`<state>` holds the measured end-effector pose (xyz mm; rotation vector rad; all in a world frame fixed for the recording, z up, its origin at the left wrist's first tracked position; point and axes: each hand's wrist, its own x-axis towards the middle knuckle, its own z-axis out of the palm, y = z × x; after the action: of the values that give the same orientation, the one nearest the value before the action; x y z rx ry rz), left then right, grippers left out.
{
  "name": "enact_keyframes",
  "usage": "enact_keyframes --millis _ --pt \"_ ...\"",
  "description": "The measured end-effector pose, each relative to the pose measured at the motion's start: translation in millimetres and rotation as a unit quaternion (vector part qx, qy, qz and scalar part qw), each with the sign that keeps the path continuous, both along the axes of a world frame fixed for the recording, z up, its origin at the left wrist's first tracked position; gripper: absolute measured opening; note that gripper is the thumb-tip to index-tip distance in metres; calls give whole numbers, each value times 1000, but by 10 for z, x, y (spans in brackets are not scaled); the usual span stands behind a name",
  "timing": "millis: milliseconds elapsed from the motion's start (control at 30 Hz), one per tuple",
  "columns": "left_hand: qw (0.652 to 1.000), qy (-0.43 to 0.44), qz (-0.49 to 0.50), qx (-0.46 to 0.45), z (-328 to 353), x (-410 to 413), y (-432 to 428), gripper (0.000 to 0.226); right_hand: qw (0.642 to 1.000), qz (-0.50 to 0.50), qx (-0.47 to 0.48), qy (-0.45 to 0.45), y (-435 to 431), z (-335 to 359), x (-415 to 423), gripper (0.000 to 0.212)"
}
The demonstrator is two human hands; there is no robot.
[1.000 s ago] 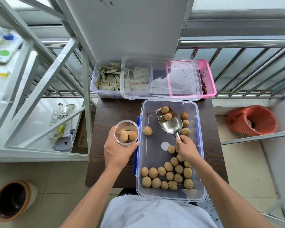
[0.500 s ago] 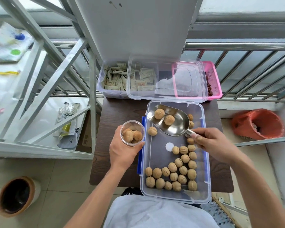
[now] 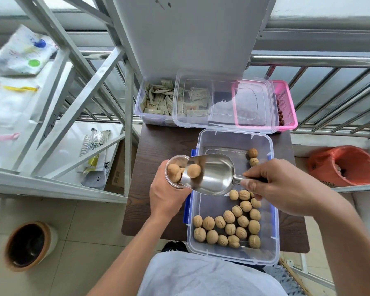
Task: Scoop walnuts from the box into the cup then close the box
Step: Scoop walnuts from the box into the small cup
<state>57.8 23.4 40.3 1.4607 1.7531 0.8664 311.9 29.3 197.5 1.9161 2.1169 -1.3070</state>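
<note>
Right hand (image 3: 286,184) grips the handle of the metal scoop (image 3: 212,174), fingers closed around it; the scoop is tilted with its front lip over the rim of the clear cup (image 3: 175,167). Left hand (image 3: 167,195) is wrapped around the cup, holding it just beside the left wall of the open box (image 3: 273,210). One walnut (image 3: 193,170) sits at the scoop's lip; others lie inside the cup. Remaining walnuts (image 3: 229,227) cluster at the near end of the box, which rests on the dark table (image 3: 154,146). Its lid (image 3: 222,103) lies across the containers behind
</note>
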Motion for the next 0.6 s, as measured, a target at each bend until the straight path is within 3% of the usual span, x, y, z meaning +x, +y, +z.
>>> enact_keyframes --millis 200,600 --pt "1000 0 10 -2 -34 -18 -18 67 1000 -18 5 2 7 44 17 42" --pt "997 -10 73 -3 -40 -112 14 81 988 -154 12 30 -56 -151 285 44"
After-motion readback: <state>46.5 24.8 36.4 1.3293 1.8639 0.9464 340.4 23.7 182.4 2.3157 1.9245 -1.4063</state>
